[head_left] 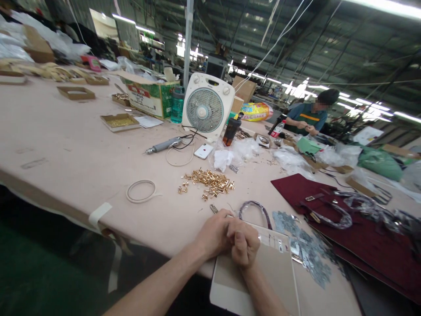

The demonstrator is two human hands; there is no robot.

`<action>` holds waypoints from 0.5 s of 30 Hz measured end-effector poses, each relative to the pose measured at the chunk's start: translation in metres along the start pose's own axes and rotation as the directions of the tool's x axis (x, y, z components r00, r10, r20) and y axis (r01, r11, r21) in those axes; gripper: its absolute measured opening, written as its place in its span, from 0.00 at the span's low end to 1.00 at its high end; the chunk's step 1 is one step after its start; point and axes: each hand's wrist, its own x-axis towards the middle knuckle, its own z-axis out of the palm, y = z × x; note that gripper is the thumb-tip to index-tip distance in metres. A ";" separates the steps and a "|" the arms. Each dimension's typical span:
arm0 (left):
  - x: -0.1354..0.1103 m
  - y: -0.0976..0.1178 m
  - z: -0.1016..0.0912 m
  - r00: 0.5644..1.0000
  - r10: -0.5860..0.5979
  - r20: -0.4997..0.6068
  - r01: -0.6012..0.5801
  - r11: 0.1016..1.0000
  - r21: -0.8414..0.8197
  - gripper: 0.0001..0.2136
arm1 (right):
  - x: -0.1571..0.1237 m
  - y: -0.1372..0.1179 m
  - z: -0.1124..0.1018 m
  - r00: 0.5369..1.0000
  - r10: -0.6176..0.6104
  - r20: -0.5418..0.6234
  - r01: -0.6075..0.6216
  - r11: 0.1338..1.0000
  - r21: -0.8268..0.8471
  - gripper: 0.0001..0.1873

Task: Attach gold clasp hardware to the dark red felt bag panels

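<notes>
My left hand (215, 232) and my right hand (245, 241) are pressed together, both with curled fingers, over the near edge of the table. Whatever they grip is hidden between them. A small metal buckle (213, 209) shows just beyond my left fingers. Behind my right hand curves a dark purple bag handle (256, 205). Beneath my right hand and forearm lies a flat beige panel (272, 274) with a pale border. A pile of small gold-coloured metal fittings (212, 181) is spread on the table past my hands.
Grey metal plates (312, 259) lie right of the panel, beside burgundy bag pieces (371, 241) with wrapped handles. Farther back are a box fan (205, 107), a phone (203, 151), a power screwdriver (164, 145) and a dark bottle (232, 131). Another person (307, 116) works across the table.
</notes>
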 end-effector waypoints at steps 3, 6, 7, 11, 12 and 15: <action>0.001 -0.002 0.001 1.000 -0.009 0.001 0.009 1.000 0.006 0.09 | 0.013 0.008 0.004 0.980 0.148 -0.137 -0.129 0.982 0.138 0.23; 0.001 -0.006 0.003 1.000 -0.010 -0.021 0.009 1.000 -0.007 0.14 | 0.023 0.012 0.007 0.951 0.237 -0.198 -0.191 0.955 0.227 0.23; 0.000 -0.008 0.004 1.000 0.000 -0.029 0.000 1.000 -0.013 0.15 | 0.025 0.012 0.007 0.948 0.248 -0.197 -0.198 0.950 0.242 0.22; -0.002 -0.014 0.006 0.998 0.037 -0.055 -0.038 0.999 -0.016 0.24 | 0.033 -0.002 -0.001 0.925 0.314 -0.212 -0.209 0.890 0.405 0.21; -0.003 -0.015 0.007 0.998 0.032 -0.060 -0.033 0.999 -0.011 0.28 | 0.036 -0.009 -0.004 0.924 0.307 -0.227 -0.184 0.879 0.440 0.21; -0.003 -0.016 0.007 0.998 0.003 -0.068 -0.003 1.000 0.004 0.38 | 0.044 -0.023 -0.009 0.930 0.219 -0.296 -0.058 0.881 0.469 0.21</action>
